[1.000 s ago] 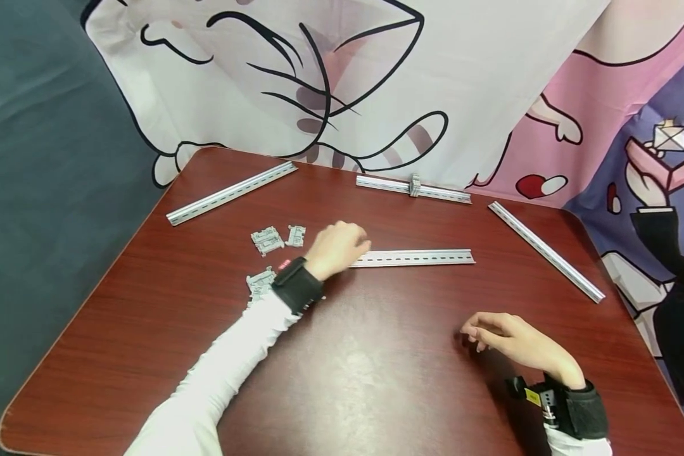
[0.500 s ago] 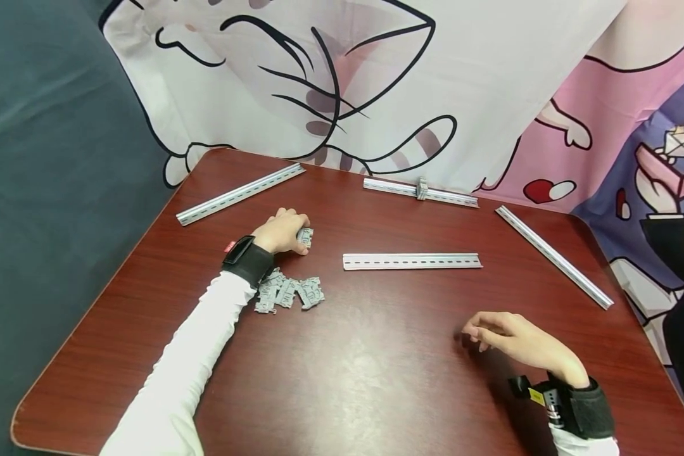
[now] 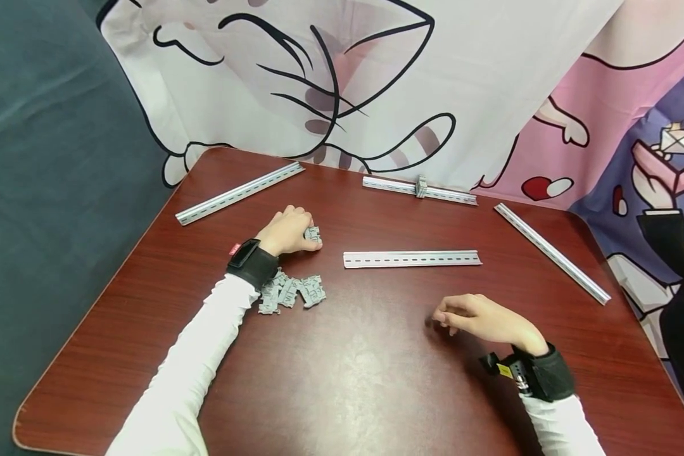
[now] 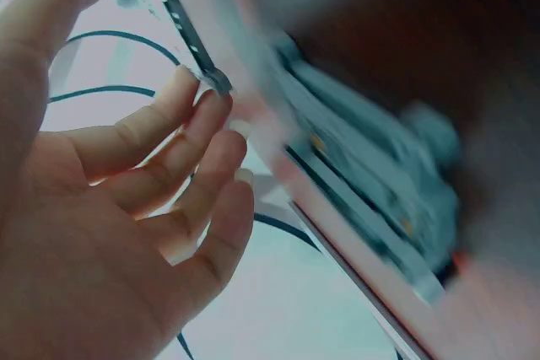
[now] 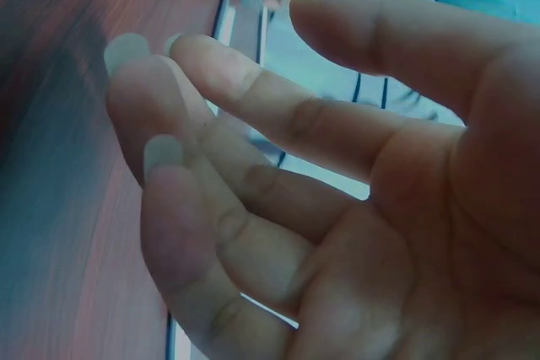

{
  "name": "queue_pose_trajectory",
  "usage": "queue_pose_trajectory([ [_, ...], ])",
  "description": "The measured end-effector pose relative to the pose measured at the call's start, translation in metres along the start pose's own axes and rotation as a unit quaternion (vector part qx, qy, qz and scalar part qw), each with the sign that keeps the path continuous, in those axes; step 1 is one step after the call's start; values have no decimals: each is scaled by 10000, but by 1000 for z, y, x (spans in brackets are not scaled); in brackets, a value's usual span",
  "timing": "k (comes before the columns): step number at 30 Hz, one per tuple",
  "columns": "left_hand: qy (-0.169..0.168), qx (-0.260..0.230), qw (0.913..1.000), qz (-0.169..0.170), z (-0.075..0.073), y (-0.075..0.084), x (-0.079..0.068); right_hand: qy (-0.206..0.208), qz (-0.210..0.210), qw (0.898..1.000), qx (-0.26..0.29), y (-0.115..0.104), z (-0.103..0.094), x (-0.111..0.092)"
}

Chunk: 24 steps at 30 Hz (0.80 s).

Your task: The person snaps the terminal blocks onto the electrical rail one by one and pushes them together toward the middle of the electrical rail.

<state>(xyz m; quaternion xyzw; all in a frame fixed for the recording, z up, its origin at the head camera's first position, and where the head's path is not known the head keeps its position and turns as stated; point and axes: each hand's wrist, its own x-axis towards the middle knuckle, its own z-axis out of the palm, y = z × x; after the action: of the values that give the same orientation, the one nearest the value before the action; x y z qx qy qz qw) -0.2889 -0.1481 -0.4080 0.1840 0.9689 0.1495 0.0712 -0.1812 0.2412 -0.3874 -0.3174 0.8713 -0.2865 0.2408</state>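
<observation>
My left hand point(image 3: 287, 233) pinches a grey terminal block point(image 3: 313, 235) between thumb and fingertips, left of the middle slotted metal DIN rail point(image 3: 412, 259). In the left wrist view, this block's narrow edge shows between thumb and fingers. More grey terminal blocks point(image 3: 291, 291) lie in a loose cluster by the left wrist, partly covered by it; blurred blocks point(image 4: 371, 166) also show in the left wrist view. My right hand point(image 3: 481, 316), fingers loosely curled and holding nothing, hovers over the table in front of the middle rail's right end.
Another slotted rail point(image 3: 239, 193) lies slanted at the back left. The back rail point(image 3: 390, 185) carries a small grey block point(image 3: 421, 186) on it. A third slanted rail point(image 3: 553, 253) lies near the right table edge. Patterned cloth point(image 3: 387, 82) hangs behind the brown table point(image 3: 342, 373).
My left hand went left from the middle rail's left end to the blocks, took one, then shifted slightly right with it. My right hand has lately moved left and a little away from me.
</observation>
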Motion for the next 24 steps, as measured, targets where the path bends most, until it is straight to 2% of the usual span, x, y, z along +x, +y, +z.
queue_pose_trajectory([
  [3,8,-269,9995,188,2,11,-1,3,-153,9998,-131,-6,1,21],
  [6,-29,-602,9973,410,4,23,-2,225,-207,9994,-150,-17,1,46],
  [9,-101,-863,9943,621,4,37,-4,651,41,9979,-38,-32,1,71],
  [14,-170,-963,9907,948,1,53,-8,1212,571,9906,291,-54,4,111],
  [18,-135,-878,9884,1229,2,60,-9,1456,939,9819,768,-65,9,129],
  [21,-10,-770,9875,1375,5,63,-8,1652,1068,9742,1102,-67,13,138],
  [24,145,-691,9874,1413,8,63,-8,1817,1103,9695,1219,-66,17,145],
])
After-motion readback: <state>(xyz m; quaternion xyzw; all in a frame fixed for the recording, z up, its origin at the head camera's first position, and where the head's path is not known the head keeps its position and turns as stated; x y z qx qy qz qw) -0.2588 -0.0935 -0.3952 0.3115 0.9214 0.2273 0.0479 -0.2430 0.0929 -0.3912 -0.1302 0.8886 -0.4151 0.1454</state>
